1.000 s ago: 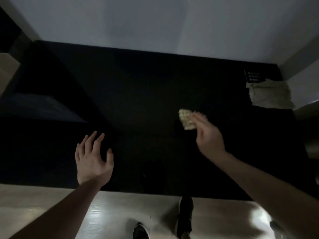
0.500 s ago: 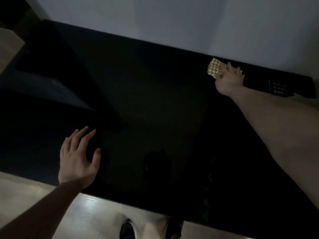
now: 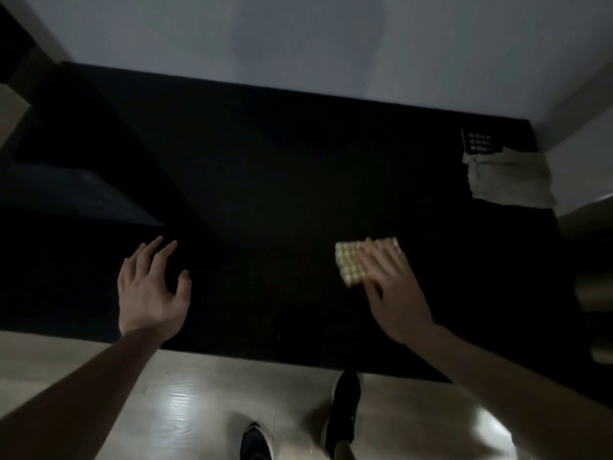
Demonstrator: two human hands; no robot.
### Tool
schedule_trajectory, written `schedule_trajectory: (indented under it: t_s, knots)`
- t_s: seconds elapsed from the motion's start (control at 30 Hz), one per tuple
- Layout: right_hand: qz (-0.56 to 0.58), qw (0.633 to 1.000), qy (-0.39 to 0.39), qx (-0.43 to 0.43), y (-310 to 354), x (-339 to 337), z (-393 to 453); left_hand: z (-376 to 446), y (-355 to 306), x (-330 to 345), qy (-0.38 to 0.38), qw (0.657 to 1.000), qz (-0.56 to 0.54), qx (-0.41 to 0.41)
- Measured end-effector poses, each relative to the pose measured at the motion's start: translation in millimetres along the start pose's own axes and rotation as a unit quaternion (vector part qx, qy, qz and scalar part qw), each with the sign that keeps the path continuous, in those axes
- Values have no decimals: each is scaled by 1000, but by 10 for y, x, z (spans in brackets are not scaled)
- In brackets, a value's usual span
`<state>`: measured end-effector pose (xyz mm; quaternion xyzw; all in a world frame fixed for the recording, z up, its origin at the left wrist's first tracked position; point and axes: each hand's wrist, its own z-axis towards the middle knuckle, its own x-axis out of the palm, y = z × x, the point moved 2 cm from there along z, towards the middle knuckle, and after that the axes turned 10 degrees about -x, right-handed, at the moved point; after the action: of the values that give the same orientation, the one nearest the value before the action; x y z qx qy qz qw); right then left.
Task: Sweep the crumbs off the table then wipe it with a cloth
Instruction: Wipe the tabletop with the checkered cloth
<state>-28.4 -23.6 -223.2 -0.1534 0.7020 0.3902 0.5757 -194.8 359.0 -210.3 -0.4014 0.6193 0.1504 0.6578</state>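
A dark table point(image 3: 282, 180) fills the middle of the view, dimly lit. My right hand point(image 3: 394, 293) lies flat with straight fingers pressing a small pale waffle-textured cloth point(image 3: 348, 263) onto the tabletop at the right of centre. My left hand point(image 3: 151, 287) rests open, fingers spread, on the table near its front left edge and holds nothing. No crumbs can be made out on the dark surface.
A folded pale towel point(image 3: 507, 182) lies at the table's far right, with a small dark keypad-like device point(image 3: 479, 142) just behind it. A white wall runs along the back. Light wooden floor point(image 3: 199, 393) and my dark shoes point(image 3: 343, 413) show below the front edge.
My right hand has drawn the cloth back from the far edge by the wall to the nearer right-centre of the table. My left hand stays open at the front left.
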Motion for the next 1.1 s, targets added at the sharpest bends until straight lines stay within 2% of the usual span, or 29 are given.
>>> schedule_trajectory:
  t_s: [0.13, 0.27, 0.37, 0.47, 0.6, 0.77, 0.93, 1.1]
  knots:
    - [29, 997, -8, -65, 420, 254, -935, -10, 0, -9, 6, 1000, -2, 0]
    - [76, 993, -8, -84, 437, 248, -1110, -9, 16, 5, 8, 1000, 1, 4]
    - [137, 989, -47, -43, 264, 53, -719, 12, 21, 4, 7, 1000, -2, 3]
    - [151, 981, -108, 51, -142, -252, 48, 23, 26, 15, 6, 1000, 3, 3]
    - [67, 979, -148, 124, -920, -636, 1199, 59, 22, 27, 0, 1000, 10, 10]
    - [-44, 981, -102, 162, -1885, -1015, 2243, 99, 30, 50, 8, 1000, 16, 9]
    - [-56, 982, -36, 176, -2242, -980, 2543, 97, 26, 60, 10, 1000, 16, 6]
    - [-46, 979, -91, 174, -2084, -740, 2089, 98, 25, 47, 19, 1000, 19, 1]
